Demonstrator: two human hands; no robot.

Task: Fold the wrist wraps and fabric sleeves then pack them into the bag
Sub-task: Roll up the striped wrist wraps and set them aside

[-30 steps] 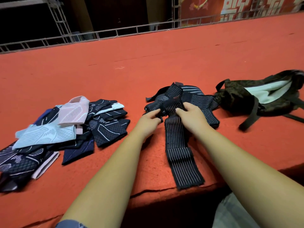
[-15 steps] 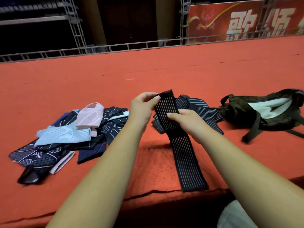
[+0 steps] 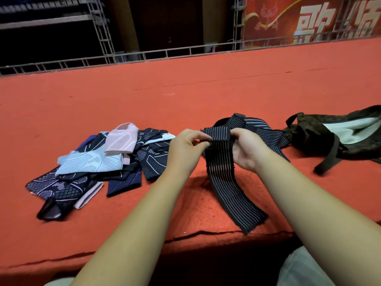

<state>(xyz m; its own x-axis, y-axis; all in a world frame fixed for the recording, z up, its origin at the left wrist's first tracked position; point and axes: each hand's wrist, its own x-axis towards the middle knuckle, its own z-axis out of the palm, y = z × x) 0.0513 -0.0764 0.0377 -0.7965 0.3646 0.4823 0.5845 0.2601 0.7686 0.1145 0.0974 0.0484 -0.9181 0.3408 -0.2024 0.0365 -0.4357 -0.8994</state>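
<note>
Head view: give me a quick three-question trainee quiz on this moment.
1. True or false: the bag lies on the carpet to the right of the right hand.
2. The pile of fabric sleeves lies: A) to the left of the left hand, B) inside the bag, C) on the person's lap.
3. How many hands pinch the striped wrist wrap at its folded top end?
Key: 1 true; 2 A; 3 two.

The wrist wrap (image 3: 221, 162) now has its top folded over.
</note>
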